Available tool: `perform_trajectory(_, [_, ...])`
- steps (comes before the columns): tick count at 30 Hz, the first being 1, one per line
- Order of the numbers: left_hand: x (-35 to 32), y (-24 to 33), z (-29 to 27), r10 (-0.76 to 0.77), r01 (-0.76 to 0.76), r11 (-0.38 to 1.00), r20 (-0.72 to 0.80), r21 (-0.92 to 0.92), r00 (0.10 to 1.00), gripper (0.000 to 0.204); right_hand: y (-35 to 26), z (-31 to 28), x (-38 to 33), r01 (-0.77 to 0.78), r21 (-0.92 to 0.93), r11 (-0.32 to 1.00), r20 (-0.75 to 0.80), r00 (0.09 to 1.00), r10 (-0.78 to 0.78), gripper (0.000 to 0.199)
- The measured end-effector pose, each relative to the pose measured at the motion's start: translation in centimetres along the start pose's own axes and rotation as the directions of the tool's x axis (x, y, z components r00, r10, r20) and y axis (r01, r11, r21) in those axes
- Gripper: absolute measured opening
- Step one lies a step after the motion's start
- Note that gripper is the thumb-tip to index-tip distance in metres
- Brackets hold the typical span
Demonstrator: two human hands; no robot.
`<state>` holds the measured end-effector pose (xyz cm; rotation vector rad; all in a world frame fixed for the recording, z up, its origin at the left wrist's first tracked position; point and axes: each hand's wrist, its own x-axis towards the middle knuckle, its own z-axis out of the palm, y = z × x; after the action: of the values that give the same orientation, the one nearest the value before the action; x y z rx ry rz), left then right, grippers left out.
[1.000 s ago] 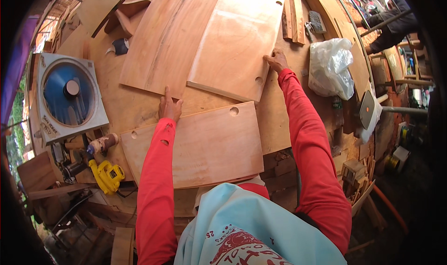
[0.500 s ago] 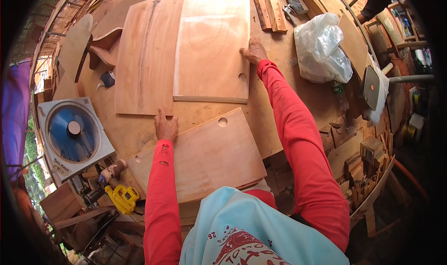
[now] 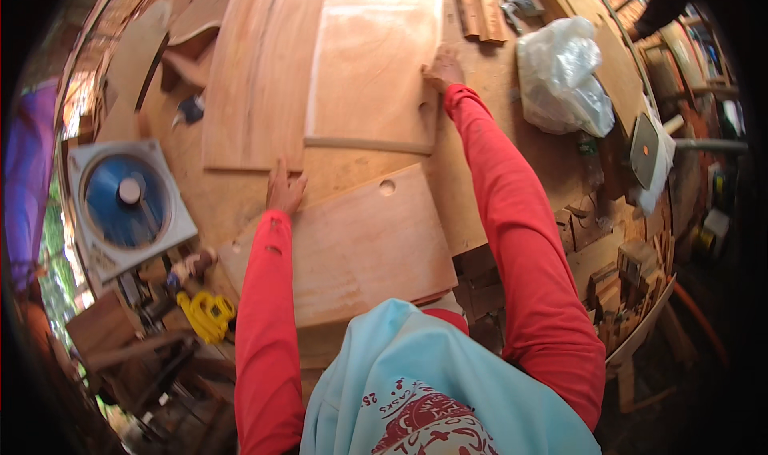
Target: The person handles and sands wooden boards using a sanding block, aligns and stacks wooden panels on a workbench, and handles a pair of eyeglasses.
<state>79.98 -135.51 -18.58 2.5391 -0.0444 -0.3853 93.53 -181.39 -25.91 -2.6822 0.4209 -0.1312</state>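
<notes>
closest to us lies a wooden panel with a round hole (image 3: 352, 251) near its far edge, flat on the workbench (image 3: 240, 199). our left hand (image 3: 284, 187) rests just beyond that panel's far left corner, palm down with the fingers close together, fingertips touching the near edge of the darker board (image 3: 256, 79). farther out, our right hand (image 3: 442, 69) sits on the right edge of the pale board (image 3: 376, 55), fingers curled over it; how tightly they close we cannot tell. the pale board lies over the right side of the darker one, its near edge well clear of the holed panel

to handle these boards well, we judge that both hands should press evenly, the left pinning the darker board flat while the right guides the pale one by its edge, so the two edges stay parallel and nothing skids on the dusty bench. we would keep our fingertips off the seam where the boards overlap, to avoid a pinch

as for containers, a clear plastic bag (image 3: 564, 75) sits to the right of the pale board, bulging and crumpled; what is inside we cannot make out. to the left, a square fan with blue blades (image 3: 128, 203) lies face up beside the bench, and a yellow tool (image 3: 206, 315) lies near it
</notes>
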Motion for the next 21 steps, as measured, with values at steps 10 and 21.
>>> perform_trajectory(10, [-15.7, -0.9, -7.6, 0.006, 0.048, 0.99, -0.391, 0.13, 0.92, 0.055, -8.1, -10.5, -21.1, 0.106, 0.277, 0.955, -0.187, 0.981, -0.054, 0.051])
perform_trajectory(21, [-34.0, -8.2, -6.5, -0.321, 0.443, 0.885, -0.499, 0.146, 0.805, 0.065, -2.8, -12.4, -42.7, -0.278, 0.272, 0.921, 0.226, 0.949, 0.22, 0.037])
